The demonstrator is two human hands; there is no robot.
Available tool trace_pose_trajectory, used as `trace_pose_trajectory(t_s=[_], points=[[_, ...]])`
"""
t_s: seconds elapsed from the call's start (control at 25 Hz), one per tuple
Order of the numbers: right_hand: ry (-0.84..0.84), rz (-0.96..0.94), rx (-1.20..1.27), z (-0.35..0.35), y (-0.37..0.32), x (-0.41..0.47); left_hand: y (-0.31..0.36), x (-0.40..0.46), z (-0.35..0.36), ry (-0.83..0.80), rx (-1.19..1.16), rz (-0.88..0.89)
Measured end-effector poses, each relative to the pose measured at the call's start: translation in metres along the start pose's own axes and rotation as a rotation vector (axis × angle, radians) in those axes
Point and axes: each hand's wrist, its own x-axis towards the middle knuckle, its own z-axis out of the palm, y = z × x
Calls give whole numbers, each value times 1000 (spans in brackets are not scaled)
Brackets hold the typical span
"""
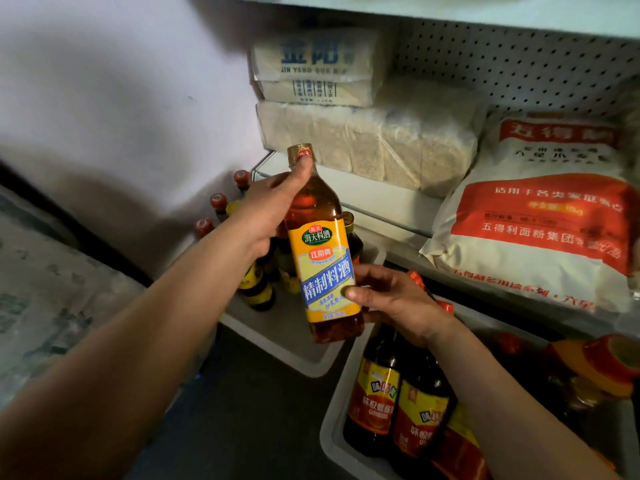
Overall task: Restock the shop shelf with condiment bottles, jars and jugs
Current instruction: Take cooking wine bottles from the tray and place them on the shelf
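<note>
An amber bottle of cooking wine [322,251] with a yellow and blue label and a gold cap hangs upright in mid-air in front of the shelves. My left hand [273,209] grips its neck and shoulder, thumb up near the cap. My right hand [391,299] holds its lower body from the right, thumb on the label. Behind and below it, several bottles with red caps [218,202] stand on the low white shelf [277,337]. A grey bin [332,427] at lower right holds dark soy sauce bottles [377,393].
Stacked packs of noodles [363,140] and a big red and white flour sack [540,216] lie on the shelf above. A white wall is at the left. A jug with an orange cap [609,362] sits at the right edge. Wrapped packs [52,299] lie at far left.
</note>
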Motion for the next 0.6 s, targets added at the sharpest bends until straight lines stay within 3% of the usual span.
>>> trace_pose_trajectory(t_s=[0.2,0.6], points=[[111,-6,59,-15,7,2,7,15,23,-11,-72,-85],[142,87,198,-27,16,13,-11,32,23,-120,-151,-139]])
